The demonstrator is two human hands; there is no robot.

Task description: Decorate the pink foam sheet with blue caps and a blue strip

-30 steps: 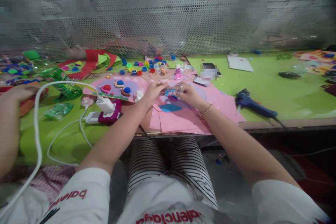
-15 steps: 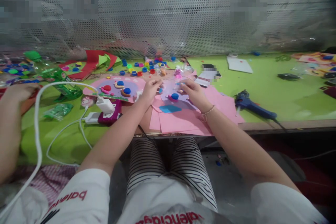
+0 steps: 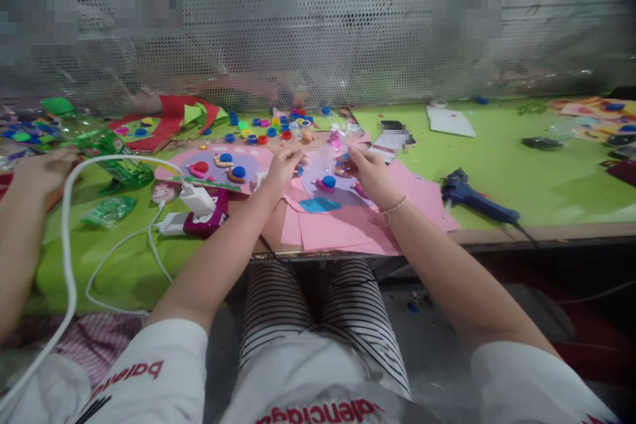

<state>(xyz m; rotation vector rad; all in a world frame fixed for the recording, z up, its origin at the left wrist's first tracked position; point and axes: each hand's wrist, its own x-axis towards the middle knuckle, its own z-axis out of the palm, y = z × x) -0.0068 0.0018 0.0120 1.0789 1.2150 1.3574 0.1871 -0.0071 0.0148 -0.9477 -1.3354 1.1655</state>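
Above the pink and purple paper craft [image 3: 318, 192], my left hand [image 3: 284, 171] is pinched closed with a small blue bit showing at its fingertips. Facing it, my right hand [image 3: 368, 171] has its fingers drawn together by another small blue piece [image 3: 342, 158]; its kind is too small to make out. Below and between the hands, a snail figure with a blue shell and pink body [image 3: 326, 183] lies on the purple area. A blue paper patch [image 3: 319, 205] sits in front of it. A second pink body [image 3: 358, 189] is partly under my right hand.
Left of my hands lies a finished-looking card with several snails [image 3: 213, 165], behind a purple power adapter [image 3: 209, 212]. A blue glue gun [image 3: 479, 199] rests at right. Bottle caps [image 3: 268, 129] are scattered behind. A green bottle [image 3: 116, 156] and another person's hand [image 3: 42, 175] are at left.
My right fingers have closed in slightly and shifted a little over the paper. My left hand stays nearly in place, still pinched. The whole view has drifted slightly.
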